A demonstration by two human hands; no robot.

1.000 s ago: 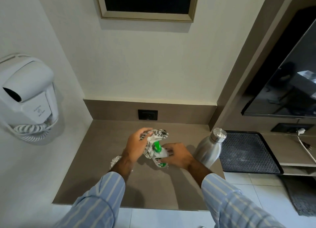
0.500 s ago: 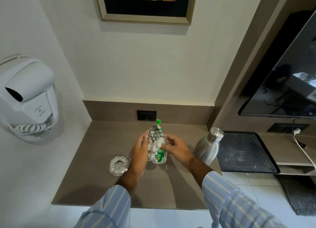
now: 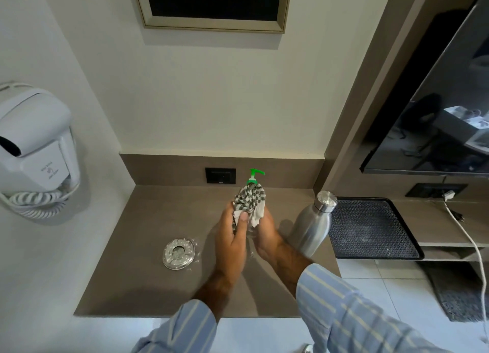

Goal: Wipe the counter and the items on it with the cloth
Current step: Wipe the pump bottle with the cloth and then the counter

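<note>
A grey-and-white patterned cloth (image 3: pixel 250 199) is wrapped around a pump bottle; only the bottle's green pump head (image 3: pixel 254 175) shows above it. My left hand (image 3: pixel 232 237) presses the cloth against the bottle from the left, thumb on the fabric. My right hand (image 3: pixel 266 233) grips the bottle from the right, its body hidden between my palms. They are above the middle of the brown counter (image 3: pixel 148 220). A steel water bottle (image 3: pixel 313 224) stands to the right. A round glass dish (image 3: pixel 179 252) lies to the left.
A white wall-mounted hair dryer (image 3: pixel 34 146) with a coiled cord hangs on the left wall. A black wall socket (image 3: pixel 220 175) sits in the backsplash. A black textured tray (image 3: pixel 370 228) lies right of the steel bottle, with a television (image 3: pixel 436 120) above it.
The pump bottle went from tilted to upright, and the cloth now covers its body up to the neck. Both hands closed in around it.
</note>
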